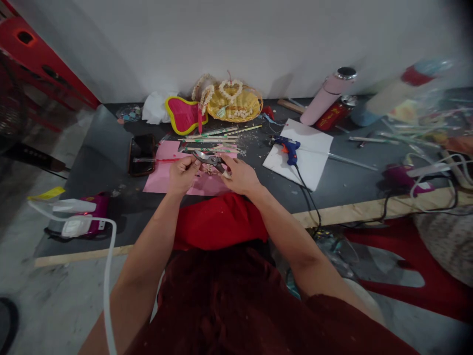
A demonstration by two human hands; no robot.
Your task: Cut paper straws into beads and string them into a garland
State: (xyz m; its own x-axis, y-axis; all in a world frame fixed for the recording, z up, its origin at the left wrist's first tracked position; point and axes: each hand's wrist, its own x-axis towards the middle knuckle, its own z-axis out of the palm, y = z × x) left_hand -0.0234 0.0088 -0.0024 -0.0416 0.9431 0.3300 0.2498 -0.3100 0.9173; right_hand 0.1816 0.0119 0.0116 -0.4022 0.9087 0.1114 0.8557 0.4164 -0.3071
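Observation:
My right hand [242, 175] is closed around the handles of pruning shears [209, 159], whose blades point left. My left hand [181, 175] is pinched close to the blade tips; what its fingers hold is too small to make out. Both hands are over a pink sheet [155, 181] on the dark table. Small beige pieces [210, 170] lie on the sheet between them. Just beyond the hands is a bundle of thin wrapped sticks [210, 140]. A dark phone-like rectangular object [142, 153] is left of the sheet, with a slim clear-and-red stick lying across it.
A blue glue gun [291, 149] rests on a white board [318, 143], its cord hanging over the table edge. Behind stand a yellow basket [254, 114], a pink flask [325, 101] and a red can [337, 113]. A purple power block [99, 209] sits left; another person's hand [460, 144] shows right.

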